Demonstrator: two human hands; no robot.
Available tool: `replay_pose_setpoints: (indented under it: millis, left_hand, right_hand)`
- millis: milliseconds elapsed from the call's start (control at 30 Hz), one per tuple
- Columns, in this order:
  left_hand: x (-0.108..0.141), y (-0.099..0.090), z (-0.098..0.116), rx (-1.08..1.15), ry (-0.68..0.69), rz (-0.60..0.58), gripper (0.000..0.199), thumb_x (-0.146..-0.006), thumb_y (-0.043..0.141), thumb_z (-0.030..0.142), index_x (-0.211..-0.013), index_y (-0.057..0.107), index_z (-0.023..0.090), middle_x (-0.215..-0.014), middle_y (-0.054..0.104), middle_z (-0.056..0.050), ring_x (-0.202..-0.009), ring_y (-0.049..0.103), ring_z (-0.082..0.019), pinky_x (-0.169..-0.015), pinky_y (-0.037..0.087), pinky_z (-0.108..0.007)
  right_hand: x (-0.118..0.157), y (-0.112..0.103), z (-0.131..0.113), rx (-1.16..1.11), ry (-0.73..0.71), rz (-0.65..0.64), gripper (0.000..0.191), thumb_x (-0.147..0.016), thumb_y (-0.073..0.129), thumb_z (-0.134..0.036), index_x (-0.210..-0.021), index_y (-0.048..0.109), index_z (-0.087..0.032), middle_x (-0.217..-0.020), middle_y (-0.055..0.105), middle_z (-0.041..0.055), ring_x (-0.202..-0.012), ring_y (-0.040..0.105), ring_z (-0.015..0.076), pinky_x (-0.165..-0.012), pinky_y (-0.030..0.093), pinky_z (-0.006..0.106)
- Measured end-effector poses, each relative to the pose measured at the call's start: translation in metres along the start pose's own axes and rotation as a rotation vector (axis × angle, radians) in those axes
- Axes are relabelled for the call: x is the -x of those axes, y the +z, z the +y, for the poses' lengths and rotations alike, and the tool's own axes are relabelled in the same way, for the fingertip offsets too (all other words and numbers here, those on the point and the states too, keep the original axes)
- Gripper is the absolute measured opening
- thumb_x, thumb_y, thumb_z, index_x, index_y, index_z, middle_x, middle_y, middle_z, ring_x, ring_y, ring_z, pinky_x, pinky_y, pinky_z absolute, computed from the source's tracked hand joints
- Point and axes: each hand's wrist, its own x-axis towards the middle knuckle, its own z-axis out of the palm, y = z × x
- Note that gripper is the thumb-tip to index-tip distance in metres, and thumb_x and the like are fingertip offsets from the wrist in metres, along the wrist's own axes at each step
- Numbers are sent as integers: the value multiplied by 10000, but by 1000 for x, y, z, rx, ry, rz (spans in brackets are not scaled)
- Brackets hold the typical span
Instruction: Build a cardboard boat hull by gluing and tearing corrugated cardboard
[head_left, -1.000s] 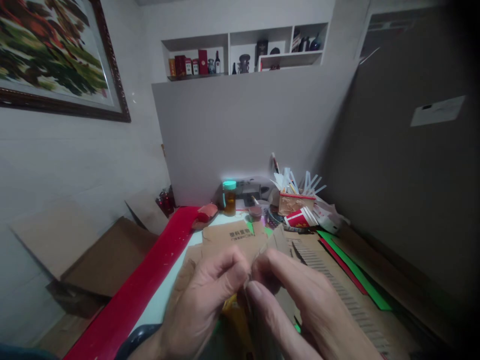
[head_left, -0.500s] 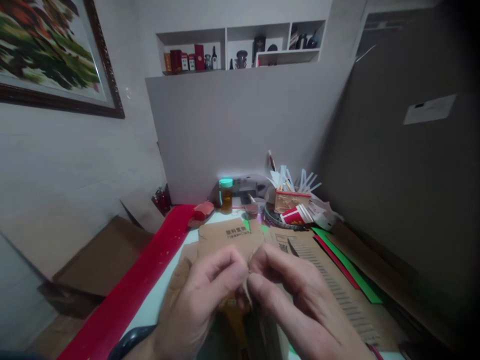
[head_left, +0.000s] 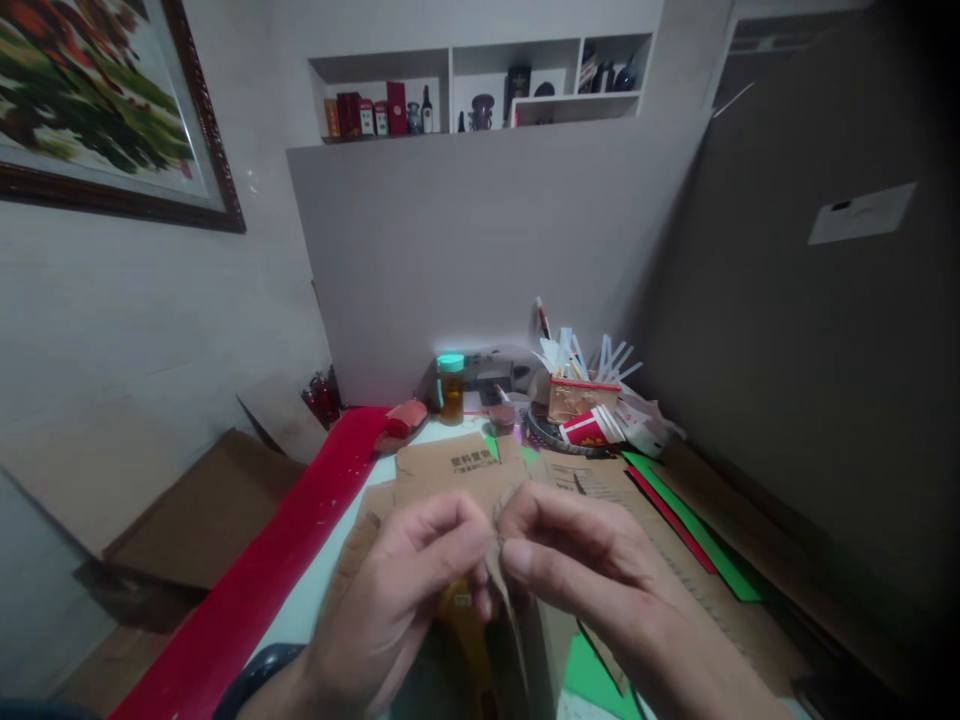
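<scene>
Close together at the lower middle, my left hand [head_left: 401,585] and my right hand [head_left: 600,560] both pinch the torn upper edge of an upright piece of cardboard [head_left: 541,640]. Its brown face drops down between my wrists. Thumbs and forefingers nearly meet at the edge, and the exact grip is partly hidden. Below my left fingers shows a yellow object [head_left: 471,640], too dark to name. Beyond my knuckles lies a flat cardboard sheet [head_left: 435,465] with printed characters.
A long red strip [head_left: 285,545] runs along the left table edge. At the back stand a teal-lidded jar [head_left: 451,395], a box of white strips [head_left: 583,400] and tipped paper cups [head_left: 589,428]. Green sheets [head_left: 694,525] and more cardboard [head_left: 679,590] lie to the right.
My right hand has shifted slightly, its wrist swinging outward to the right. More of the upright cardboard's edge and a green sheet below it now show between my hands.
</scene>
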Motion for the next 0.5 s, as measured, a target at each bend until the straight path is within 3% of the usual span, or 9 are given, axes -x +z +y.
replay_pose_setpoints:
  millis: [167, 333, 500]
  left_hand:
    - [0, -2, 0, -18, -9, 0, 272, -906, 652, 261, -664, 626, 141, -629, 575, 0, -597, 533, -99, -602, 414, -191]
    - [0, -2, 0, -52, 43, -28, 265, -907, 647, 279, -678, 638, 145, -633, 611, -11, -605, 558, -103, -604, 413, -190]
    - [1, -3, 0, -80, 26, -40, 281, -926, 629, 293, -684, 608, 152, -662, 596, -9, -600, 522, -104, -596, 395, -206]
  right_hand:
    - [-5, -1, 7, -51, 15, -36, 195, -878, 618, -302, -725, 550, -202, -721, 573, -13, -718, 535, 149, -676, 403, 255]
    - [-6, 4, 6, 85, 19, 58, 205, -859, 546, -250, -677, 459, -215, -679, 551, -26, -678, 519, 136, -641, 385, 258]
    - [-3, 7, -3, 188, 26, 108, 252, -898, 516, -375, -708, 450, -222, -704, 500, -25, -692, 468, 146, -622, 370, 267]
